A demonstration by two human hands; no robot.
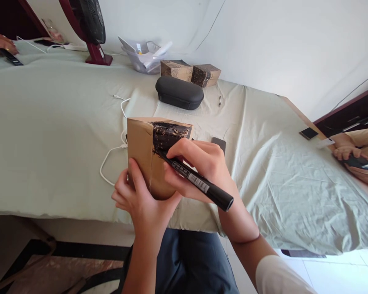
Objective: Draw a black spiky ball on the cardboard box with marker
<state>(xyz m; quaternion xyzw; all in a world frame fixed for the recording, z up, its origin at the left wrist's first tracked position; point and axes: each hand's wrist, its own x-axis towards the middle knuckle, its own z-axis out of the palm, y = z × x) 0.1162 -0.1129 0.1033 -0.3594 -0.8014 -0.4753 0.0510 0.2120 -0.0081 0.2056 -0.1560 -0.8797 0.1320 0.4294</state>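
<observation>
My left hand [138,198] grips a small brown cardboard box [144,151] from below, holding it up above the near edge of the cloth-covered table [49,134]. One face of the box is partly blackened with ink. My right hand [199,167] is closed round a black marker [199,180], whose tip touches the inked patch near the box's upper right.
A black oval case [179,92], two patterned boxes [188,72], a clear tub of papers [144,55] and a fan base [98,57] stand at the back. A white cable [110,153] trails left of the box. Other people's hands show at far left [1,42] and far right [346,152].
</observation>
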